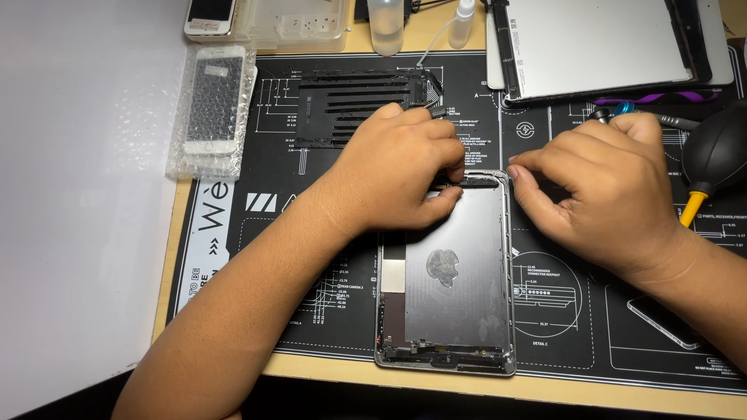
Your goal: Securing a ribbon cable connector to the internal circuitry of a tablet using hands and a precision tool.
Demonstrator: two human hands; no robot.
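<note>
**Two hands at the top edge of an opened tablet shell**

Head view: a black repair mat point(257, 233) printed with white diagrams covers a light wooden bench, with a white surface to the left of it. A bare metal tablet shell point(455, 288) lies flat near the front edge of the mat, inside face up, its long side running away from the person.

The left hand point(405, 167) lies over the shell's top left corner, fingers curled down and pinched on a small dark strip point(478, 182) that runs along the top edge. The right hand point(603, 183) sits just beside the top right corner, fingers bent inward, with thumb and forefinger tips meeting at the end of that same strip; whether they truly grip it or only press on it I cannot tell.

Behind the left hand lies a black ribbed panel point(350, 105). To the far left, a white phone in bubble wrap point(212, 109) rests partly on the mat. A white display panel point(599, 47) in a black frame lies at the top right. A black rubber air blower point(716, 155) with a yellow nozzle sits just beyond the right hand. Two clear bottles point(387, 23) stand at the back.
</note>
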